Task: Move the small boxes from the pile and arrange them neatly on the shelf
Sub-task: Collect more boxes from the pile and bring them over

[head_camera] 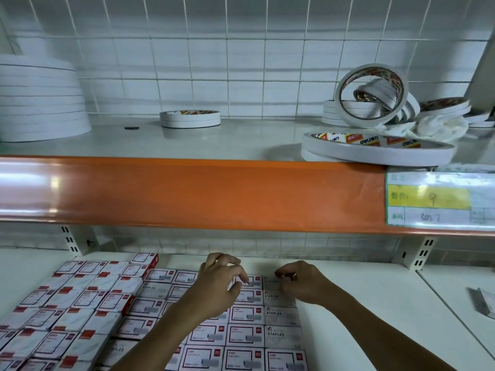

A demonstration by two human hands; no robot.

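Note:
Many small white-and-red staple boxes (242, 336) lie flat in tight rows on the lower white shelf (361, 317). A higher, double-layered block of the same boxes (80, 303) fills the left side. My left hand (219, 285) hovers over the far end of the rows, fingers spread and curled, holding nothing. My right hand (300, 281) rests at the far right corner of the rows, fingertips pinched on the edge of the last grey-topped box (273, 281) marked STAPLES.
An orange shelf edge (187, 194) with a yellow price label (434, 199) hangs just above my hands. The upper shelf carries tape rolls (375, 148) and a stack of white tape (40, 103). A few loose boxes (486, 303) sit at the far right.

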